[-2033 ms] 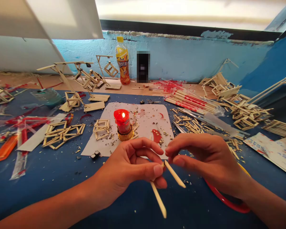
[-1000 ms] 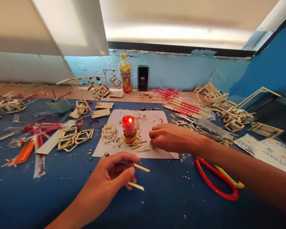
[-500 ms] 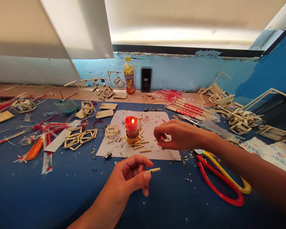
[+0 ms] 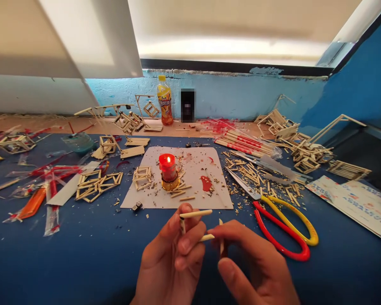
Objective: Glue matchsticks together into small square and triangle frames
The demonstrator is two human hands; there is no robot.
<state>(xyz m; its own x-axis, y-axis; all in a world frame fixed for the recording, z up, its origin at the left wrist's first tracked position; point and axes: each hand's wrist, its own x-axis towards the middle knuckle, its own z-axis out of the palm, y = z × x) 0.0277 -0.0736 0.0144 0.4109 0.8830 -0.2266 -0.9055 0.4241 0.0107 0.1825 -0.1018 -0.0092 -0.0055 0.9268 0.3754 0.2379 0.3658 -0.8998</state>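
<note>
In front of me, my left hand pinches a small joined piece of wooden sticks; two pale lengths point right from a short crosspiece with a dark joint. Close beside it, my right hand holds a short wooden stick nearly upright between thumb and fingers. The stick's lower part is in shadow, and its gap to the joined piece is hard to judge. Beyond both hands, a lit red candle stands in a gold holder on white paper. Cut sticks lie beside it.
Large scissors with red and yellow handles lie at right, near scattered stick offcuts. Stick frames and plastic wrappers spread over the left side. A drink bottle stands against the wall. Red-marked sticks lie behind.
My right hand has come back from beside the candle, down toward my left hand. My left hand has turned, bringing its joined stick piece into fuller view. The view has shifted slightly right.
</note>
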